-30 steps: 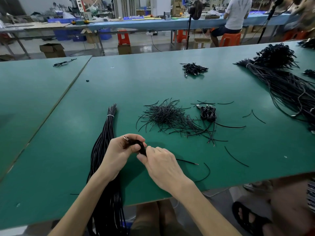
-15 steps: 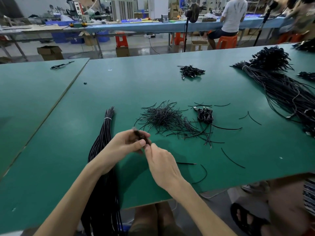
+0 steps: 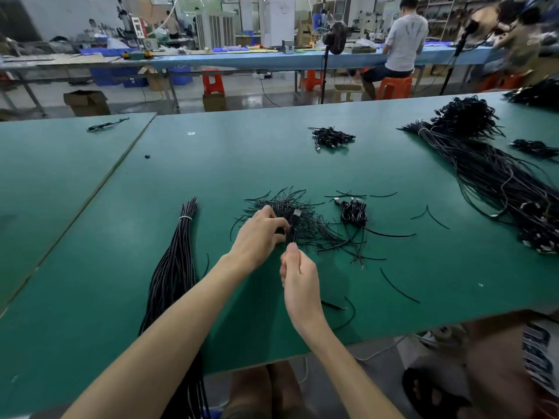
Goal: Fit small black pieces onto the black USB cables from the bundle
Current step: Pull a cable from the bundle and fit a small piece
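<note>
Gripping a USB cable (image 3: pixel 296 214) in your left hand (image 3: pixel 260 234), you pinched a small black piece (image 3: pixel 291 238) with your right hand (image 3: pixel 299 276). Few coiled cables (image 3: pixel 352 211) looked finished; the bundle (image 3: pixel 177 267) was thick.

Across the room a person in a white shirt (image 3: pixel 405 40) sits on an orange stool (image 3: pixel 394 86) at a long blue bench (image 3: pixel 242 60). A red stool (image 3: pixel 213 81) and a cardboard box (image 3: pixel 86 101) stand on the floor. A black stand carries what looks like a fan (image 3: pixel 335 37).
</note>
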{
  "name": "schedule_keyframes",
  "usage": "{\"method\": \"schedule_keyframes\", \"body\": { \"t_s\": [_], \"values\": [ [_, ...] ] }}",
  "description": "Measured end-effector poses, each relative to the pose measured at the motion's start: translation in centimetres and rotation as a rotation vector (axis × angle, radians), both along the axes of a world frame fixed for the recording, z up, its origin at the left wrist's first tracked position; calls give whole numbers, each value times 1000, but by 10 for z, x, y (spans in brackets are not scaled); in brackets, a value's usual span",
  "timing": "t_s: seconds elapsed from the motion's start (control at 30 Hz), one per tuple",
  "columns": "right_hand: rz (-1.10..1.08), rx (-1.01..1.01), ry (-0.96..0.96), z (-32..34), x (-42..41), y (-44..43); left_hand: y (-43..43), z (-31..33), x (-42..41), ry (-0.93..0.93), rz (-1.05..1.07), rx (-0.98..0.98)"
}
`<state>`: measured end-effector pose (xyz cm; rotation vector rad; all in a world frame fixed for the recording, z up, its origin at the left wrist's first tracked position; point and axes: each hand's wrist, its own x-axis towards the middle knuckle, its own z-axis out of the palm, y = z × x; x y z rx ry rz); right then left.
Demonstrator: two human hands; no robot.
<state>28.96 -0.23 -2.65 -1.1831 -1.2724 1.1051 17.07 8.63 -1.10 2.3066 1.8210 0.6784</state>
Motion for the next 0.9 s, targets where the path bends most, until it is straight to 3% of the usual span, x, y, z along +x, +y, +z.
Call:
{"method": "schedule_keyframes", "body": {
  "t_s": [0.17, 0.37, 0.53, 0.9],
  "values": [
    [7, -11, 9, -1, 0, 1, -3, -6, 2, -92, 56, 142],
    [-14, -2, 9, -4, 1, 2, -20, 5, -8, -682, 177, 55],
    [-6, -3, 4, -5, 0, 3, -55, 14, -28, -1156, -94, -227],
    [71, 81, -241, -4, -1, 2, -72, 11, -33, -1235, -75, -576]
  ]
}}
